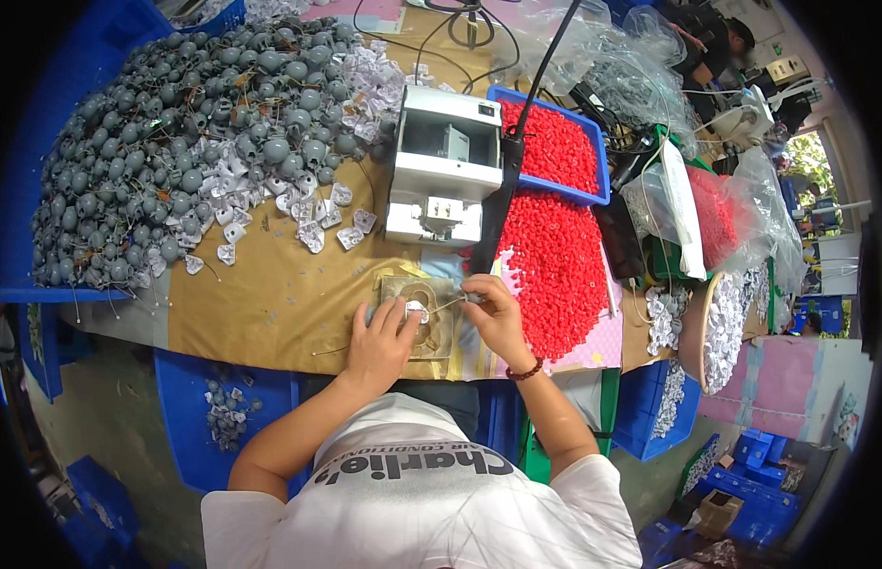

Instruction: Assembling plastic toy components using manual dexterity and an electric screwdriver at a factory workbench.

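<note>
A square tan fixture plate (442, 347) lies at the table's front edge, with a small white plastic piece (417, 307) at its middle. Over the plate's left side, my left hand (377, 353) has its fingers bent, the tips against the white piece. A bit of grey shows beside those fingers, mostly covered. To the right, my right hand (499, 321) pinches a small grey piece (473, 298) between thumb and finger. A thin pale cord (448, 305) runs from that pinch toward the white piece.
A big heap of grey ball-shaped parts (204, 123) fills the left, with white plastic pieces (308, 213) along its edge. A white bench machine (446, 171) stands beyond the plate. Red small parts (553, 270) lie at right, below a blue tray (600, 171). A black pole (498, 204) rises between.
</note>
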`<state>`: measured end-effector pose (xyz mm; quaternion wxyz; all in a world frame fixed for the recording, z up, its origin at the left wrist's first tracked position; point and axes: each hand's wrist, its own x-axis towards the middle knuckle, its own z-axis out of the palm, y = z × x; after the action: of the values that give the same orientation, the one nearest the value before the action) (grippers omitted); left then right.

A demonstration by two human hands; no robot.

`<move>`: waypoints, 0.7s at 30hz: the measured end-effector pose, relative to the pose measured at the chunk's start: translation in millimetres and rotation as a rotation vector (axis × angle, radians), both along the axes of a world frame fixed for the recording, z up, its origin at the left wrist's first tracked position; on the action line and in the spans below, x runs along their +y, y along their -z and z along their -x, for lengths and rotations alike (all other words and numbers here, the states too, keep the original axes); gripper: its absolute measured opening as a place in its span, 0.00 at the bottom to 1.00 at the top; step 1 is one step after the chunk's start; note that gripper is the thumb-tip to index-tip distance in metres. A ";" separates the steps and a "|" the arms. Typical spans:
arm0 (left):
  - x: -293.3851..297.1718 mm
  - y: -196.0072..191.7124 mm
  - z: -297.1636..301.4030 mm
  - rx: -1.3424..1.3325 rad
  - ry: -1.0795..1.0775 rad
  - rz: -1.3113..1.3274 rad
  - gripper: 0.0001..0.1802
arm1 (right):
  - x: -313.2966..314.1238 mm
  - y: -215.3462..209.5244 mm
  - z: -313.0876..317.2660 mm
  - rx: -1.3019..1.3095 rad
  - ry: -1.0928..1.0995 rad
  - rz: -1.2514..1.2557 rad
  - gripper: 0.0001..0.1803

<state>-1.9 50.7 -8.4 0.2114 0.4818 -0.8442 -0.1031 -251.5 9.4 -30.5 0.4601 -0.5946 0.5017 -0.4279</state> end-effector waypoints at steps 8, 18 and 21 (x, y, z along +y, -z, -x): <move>-0.6 10.0 -3.9 0.051 -0.001 -0.022 0.30 | -13.4 -41.0 -37.1 -0.693 0.095 -0.444 0.17; -3.1 0.7 -5.8 0.042 0.032 -0.016 0.24 | -24.9 -14.7 -13.2 -0.718 0.006 -0.603 0.14; -2.8 5.0 -6.7 0.045 0.022 -0.022 0.27 | -24.5 -43.4 -31.6 -0.811 -0.003 -0.615 0.15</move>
<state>4.8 47.9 -13.4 0.2237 0.4725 -0.8432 -0.1255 -219.9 -15.0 12.9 0.7724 -0.2183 0.3846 -0.4560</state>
